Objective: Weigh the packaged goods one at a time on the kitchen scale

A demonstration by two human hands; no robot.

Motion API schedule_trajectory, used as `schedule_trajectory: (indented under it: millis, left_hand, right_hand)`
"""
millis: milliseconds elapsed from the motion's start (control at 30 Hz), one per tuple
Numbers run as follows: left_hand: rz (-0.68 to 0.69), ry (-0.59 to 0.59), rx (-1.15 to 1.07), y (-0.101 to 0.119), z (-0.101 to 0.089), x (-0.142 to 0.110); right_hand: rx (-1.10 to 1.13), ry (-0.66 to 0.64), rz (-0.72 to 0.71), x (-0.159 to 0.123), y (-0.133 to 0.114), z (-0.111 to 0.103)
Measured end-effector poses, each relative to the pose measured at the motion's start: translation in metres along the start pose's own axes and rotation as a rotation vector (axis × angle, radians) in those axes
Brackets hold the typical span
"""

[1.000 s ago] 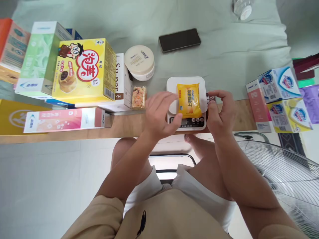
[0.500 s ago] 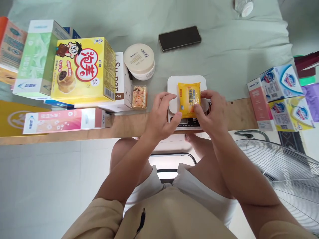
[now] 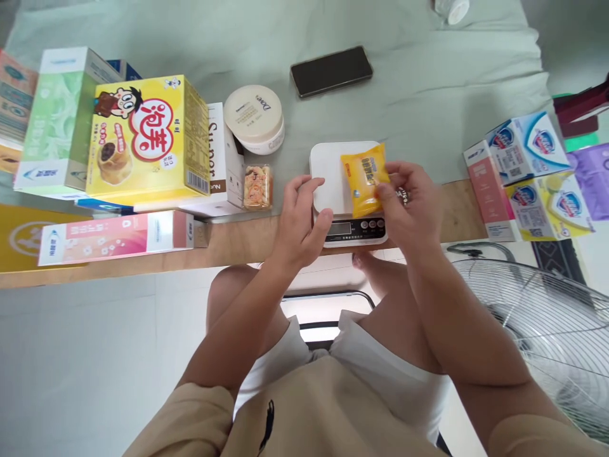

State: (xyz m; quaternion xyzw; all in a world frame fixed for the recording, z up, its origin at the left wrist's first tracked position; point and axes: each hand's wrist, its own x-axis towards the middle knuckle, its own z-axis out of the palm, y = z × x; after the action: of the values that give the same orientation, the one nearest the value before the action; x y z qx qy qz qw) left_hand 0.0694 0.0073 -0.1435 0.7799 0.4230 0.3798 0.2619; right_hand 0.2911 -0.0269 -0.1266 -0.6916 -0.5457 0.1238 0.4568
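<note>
Between the thumb and fingers of my right hand (image 3: pixel 410 202) is a yellow soap packet (image 3: pixel 364 181), tilted over the right part of a white kitchen scale (image 3: pixel 328 166). Whether the packet still touches the plate I cannot tell. The scale's dark panel with a small display and round buttons shows at its front. My left hand (image 3: pixel 303 219) is at the scale's left edge, thumb and fingers apart, holding nothing. Left of the scale lies a small clear-wrapped snack (image 3: pixel 257 187), and behind that stands a cream Dove tub (image 3: pixel 255 119).
A black phone (image 3: pixel 332 71) lies behind the scale. To the left stand a yellow puff box (image 3: pixel 143 139), a green box (image 3: pixel 59 120) and a pink box (image 3: pixel 114 236). Soap boxes (image 3: pixel 526 149) are stacked at right. A fan (image 3: pixel 533 324) stands below the table's right end.
My right hand has gripped the yellow soap packet and turned it, shifting it toward the scale's right side. The front panel is now uncovered. My left hand stays open beside the scale.
</note>
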Motion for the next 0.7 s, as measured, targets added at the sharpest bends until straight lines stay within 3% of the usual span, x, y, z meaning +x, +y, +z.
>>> schedule_trajectory:
  millis: [133, 200, 300, 467, 700]
  left_hand:
    - [-0.022, -0.002, -0.046, -0.005, 0.001, -0.002]
    - [-0.036, -0.013, -0.078, -0.005, 0.001, -0.002]
    - [-0.05, -0.034, -0.102, -0.004, 0.0, -0.003]
    - [-0.081, -0.049, -0.094, -0.003, 0.001, -0.001]
    - [-0.069, 0.011, -0.08, -0.005, 0.004, 0.001]
  right_hand:
    - [0.024, 0.265, -0.047, 0.01, 0.029, -0.034]
    - [-0.017, 0.311, -0.044, 0.01, 0.042, -0.046]
    - [-0.083, 0.228, 0.006, 0.003, 0.051, -0.047]
    - [-0.044, 0.108, 0.038, -0.006, 0.048, -0.03]
    - [0.023, -0.027, 0.045, -0.004, 0.051, -0.029]
